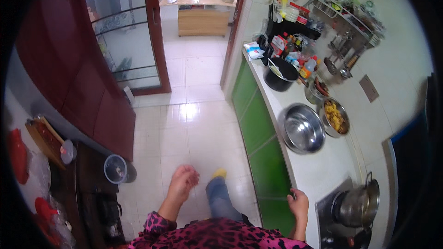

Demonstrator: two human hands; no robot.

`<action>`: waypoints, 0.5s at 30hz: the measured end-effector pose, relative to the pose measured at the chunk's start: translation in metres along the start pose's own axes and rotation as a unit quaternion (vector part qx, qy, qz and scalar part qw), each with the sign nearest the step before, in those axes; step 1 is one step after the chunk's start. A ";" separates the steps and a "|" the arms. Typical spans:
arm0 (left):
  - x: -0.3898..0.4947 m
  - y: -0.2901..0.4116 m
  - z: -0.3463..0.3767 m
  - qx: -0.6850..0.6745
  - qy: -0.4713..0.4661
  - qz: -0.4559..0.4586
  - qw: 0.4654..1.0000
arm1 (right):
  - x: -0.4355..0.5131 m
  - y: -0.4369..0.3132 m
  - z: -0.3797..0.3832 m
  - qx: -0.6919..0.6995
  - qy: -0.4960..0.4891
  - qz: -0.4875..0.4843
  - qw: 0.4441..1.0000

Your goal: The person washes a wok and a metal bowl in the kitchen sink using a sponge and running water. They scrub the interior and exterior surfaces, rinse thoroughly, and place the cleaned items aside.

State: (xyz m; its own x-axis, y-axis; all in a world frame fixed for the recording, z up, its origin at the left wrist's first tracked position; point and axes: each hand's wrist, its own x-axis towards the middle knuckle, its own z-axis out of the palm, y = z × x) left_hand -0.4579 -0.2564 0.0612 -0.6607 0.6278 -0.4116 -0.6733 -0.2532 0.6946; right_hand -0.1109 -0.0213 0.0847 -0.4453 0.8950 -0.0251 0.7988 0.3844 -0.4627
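My left hand point(183, 182) hangs over the tiled floor, its fingers loosely bent; I see nothing in it. At the counter's front edge is my right hand point(299, 203), fingers curled around a small dark thing point(293, 195) that I cannot make out. Farther along the white counter point(332, 166) stands a shiny steel basin point(304, 128) with nothing in it. Beside it, a steel bowl point(334, 117) holds yellow chunks of food. A tall steel pot point(358, 205) sits on the gas stove point(325, 211), nearest to my right hand.
Green cabinet doors point(258, 121) run below the counter. A black pot point(281, 74) and several bottles stand at its far end; ladles point(330, 65) hang from a wall rack point(341, 14). On the left are a plastic bin point(116, 169) and dark red cabinet point(76, 76). A doorway leads ahead.
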 end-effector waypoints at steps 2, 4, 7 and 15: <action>0.037 0.007 -0.003 -0.049 -0.003 -0.064 0.997 | 0.071 -0.034 0.017 0.109 -0.038 -0.006 0.993; 0.082 0.040 -0.022 -0.074 0.032 -0.026 0.996 | 0.146 -0.076 0.036 0.151 -0.073 -0.043 0.985; 0.127 0.100 -0.053 -0.163 0.197 0.065 0.965 | 0.261 -0.157 0.059 0.116 -0.111 -0.135 0.978; 0.147 0.175 -0.131 -0.268 0.303 0.277 0.871 | 0.472 -0.405 0.142 0.153 -0.191 -0.467 0.850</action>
State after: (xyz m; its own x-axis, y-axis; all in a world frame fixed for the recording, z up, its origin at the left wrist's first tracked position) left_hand -0.7169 -0.3046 0.0452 -0.8781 -0.1635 -0.4497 -0.1460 -0.8034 0.5772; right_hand -0.7018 0.2131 0.1344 -0.9728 0.0714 0.2202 -0.0905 0.7581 -0.6459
